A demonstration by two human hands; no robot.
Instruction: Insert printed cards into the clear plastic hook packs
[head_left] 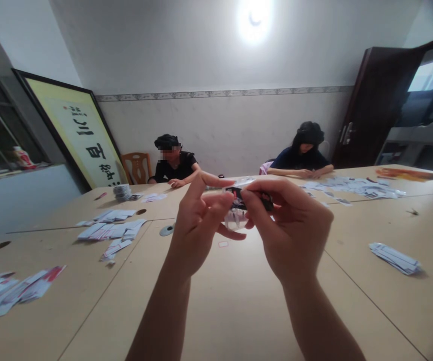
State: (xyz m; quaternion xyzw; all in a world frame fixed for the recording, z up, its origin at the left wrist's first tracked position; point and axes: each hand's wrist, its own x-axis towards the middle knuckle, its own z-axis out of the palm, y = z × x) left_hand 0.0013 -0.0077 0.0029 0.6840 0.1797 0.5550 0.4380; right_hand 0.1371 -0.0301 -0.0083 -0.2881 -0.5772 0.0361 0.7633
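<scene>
Both my hands are raised above the light wooden table [239,301] and meet in the middle of the view. My left hand [197,223] pinches a small clear plastic packet [236,213] with a dark printed top between thumb and fingers. My right hand [291,225] grips the same packet from the right, fingers curled over its dark upper edge. The packet is partly hidden by my fingers. A tiny white slip [223,244] lies on the table just below my hands.
Piles of white cards lie at the left [111,230], near left edge [9,291] and right [395,258]. A stack [122,191] stands at the far left. Two people sit at the far side [173,163] [302,153] with cards [352,186]. A dark door [374,105] is at the right.
</scene>
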